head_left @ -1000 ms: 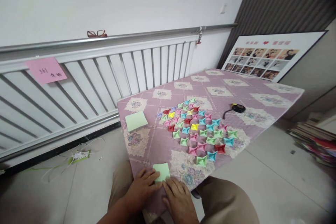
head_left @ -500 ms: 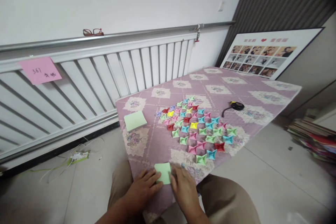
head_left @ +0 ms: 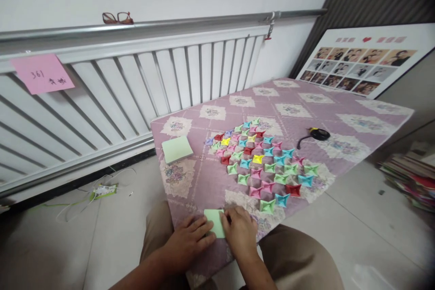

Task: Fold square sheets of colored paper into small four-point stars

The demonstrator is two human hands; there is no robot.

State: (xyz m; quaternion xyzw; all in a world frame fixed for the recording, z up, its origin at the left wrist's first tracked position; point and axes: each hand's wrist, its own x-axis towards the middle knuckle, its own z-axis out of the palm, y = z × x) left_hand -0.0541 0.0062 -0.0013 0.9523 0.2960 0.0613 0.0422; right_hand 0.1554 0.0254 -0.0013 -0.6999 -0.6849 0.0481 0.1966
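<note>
A light green square of paper (head_left: 215, 223) lies flat near the front corner of the cloth-covered table. My left hand (head_left: 190, 241) rests on its left edge with the fingers stretched out. At the right edge, my right hand (head_left: 240, 229) has its fingers bent, thumb and fingertips closed on the paper's side. Beyond the hands, several small folded paper shapes (head_left: 258, 159) in green, pink, red, blue, yellow and purple stand in slanting rows. To the left of them sits a pad of light green paper (head_left: 177, 148).
A black and yellow tape measure (head_left: 320, 134) lies right of the folded shapes. A white radiator (head_left: 200, 74) runs along the table's far left side, with glasses (head_left: 118, 18) on the pipe above. A photo board (head_left: 367, 38) leans at the back right. Stacked papers (head_left: 413, 176) lie lower right.
My right hand's fingers have curled in at the paper's right edge. The left hand stays on the left side. The whole view has shifted slightly, and the paper lies where it was.
</note>
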